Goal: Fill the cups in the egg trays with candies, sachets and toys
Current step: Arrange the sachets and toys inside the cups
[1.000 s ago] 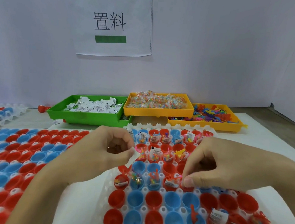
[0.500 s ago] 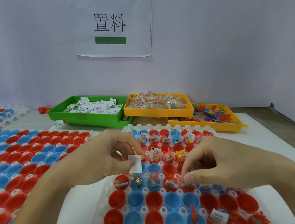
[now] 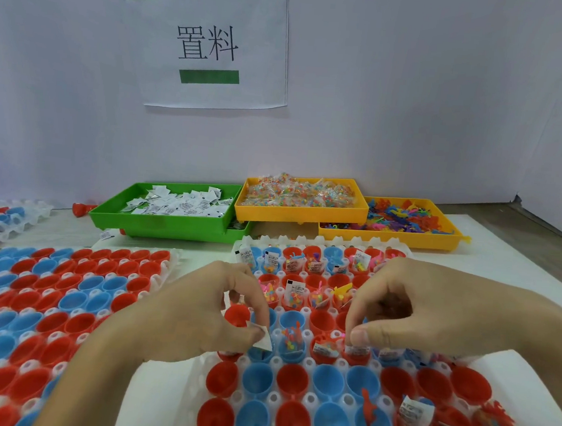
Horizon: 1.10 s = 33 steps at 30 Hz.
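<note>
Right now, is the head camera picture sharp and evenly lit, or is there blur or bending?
Head view: soft even light, no harsh glare; left hand and right hand look slightly soft; the egg tray bows toward the frame edges from the wide-angle lens.

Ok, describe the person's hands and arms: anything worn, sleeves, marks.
Both are bare. The left hand and right hand wear no gloves, and no rings show on the visible fingers. Both forearms are uncovered as far as the picture edges: no sleeve, watch or bracelet is in view. The nails look short and unpainted. No marks or tattoos show.
</note>
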Available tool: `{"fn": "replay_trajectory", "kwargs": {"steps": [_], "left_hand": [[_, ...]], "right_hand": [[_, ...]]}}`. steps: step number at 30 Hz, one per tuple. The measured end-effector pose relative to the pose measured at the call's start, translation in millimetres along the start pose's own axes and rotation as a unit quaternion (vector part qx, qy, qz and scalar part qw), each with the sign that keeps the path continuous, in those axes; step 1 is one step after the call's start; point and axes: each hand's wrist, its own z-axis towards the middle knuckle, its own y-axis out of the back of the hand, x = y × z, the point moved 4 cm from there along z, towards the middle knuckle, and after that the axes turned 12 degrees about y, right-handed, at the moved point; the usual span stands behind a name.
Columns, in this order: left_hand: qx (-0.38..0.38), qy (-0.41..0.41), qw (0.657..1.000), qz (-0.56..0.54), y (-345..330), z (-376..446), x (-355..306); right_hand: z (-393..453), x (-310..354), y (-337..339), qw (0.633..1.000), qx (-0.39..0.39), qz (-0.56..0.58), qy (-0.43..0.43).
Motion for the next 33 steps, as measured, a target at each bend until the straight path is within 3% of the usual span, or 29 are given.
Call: {"fn": "replay_trajectory", "kwargs": {"steps": [13, 25, 33], "left_hand": [[-0.009, 0.018, 0.997, 0.081, -7.3, 2.4, -1.4], [-0.011, -0.004, 1.000, 0.023, -4.5, 1.8, -5.6], [0.003, 0.005, 1.000, 0.022, -4.7, 3.7, 0.5]], "right_hand": [[5.7, -8.0, 2.9, 0.989, 0.062, -0.134, 0.021], [0.2, 2.2, 5.3, 0.999, 0.018, -0.025, 0.030], [1.9, -1.5, 5.9, 0.998, 0.019, -0.048, 0.033]]}}
